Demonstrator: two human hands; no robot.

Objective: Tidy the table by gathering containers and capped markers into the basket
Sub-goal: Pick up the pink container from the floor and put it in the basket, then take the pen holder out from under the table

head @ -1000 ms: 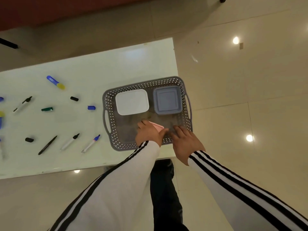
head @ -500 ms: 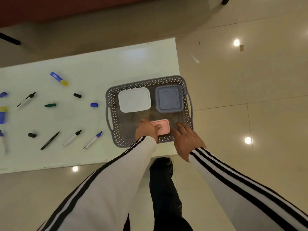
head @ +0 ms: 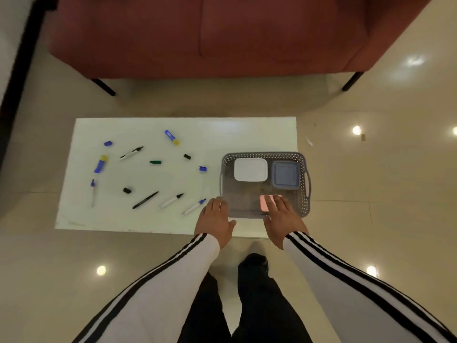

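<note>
Basket [head: 305,201], grey perforated plastic with side handles, on the right end of a white table [head: 138,129], directly ahead of both hands. Left hand [head: 215,220]: palm down, fingers straight and together, empty, tips at the basket's near-left corner; contact cannot be told. Right hand [head: 282,219]: palm down, fingers extended, gripping nothing, tips lying over a pink container [head: 265,203] on the basket floor at the near side. Beyond the right hand's fingertips, against the far wall: a blue-grey lidded container [head: 285,177], and beside it, toward the left hand's side, a white lidded container [head: 250,173]. Just left of the left hand, on the table: a blue-tipped uncapped marker [head: 194,207], then a black-tipped uncapped marker [head: 171,200], then a black pen [head: 145,200]. Farther out to the left: a blue cap [head: 202,168], a green cap [head: 155,162], two black caps and two blue-and-yellow markers, all well apart from both hands. Red sofa [head: 222,33] beyond the table.
</note>
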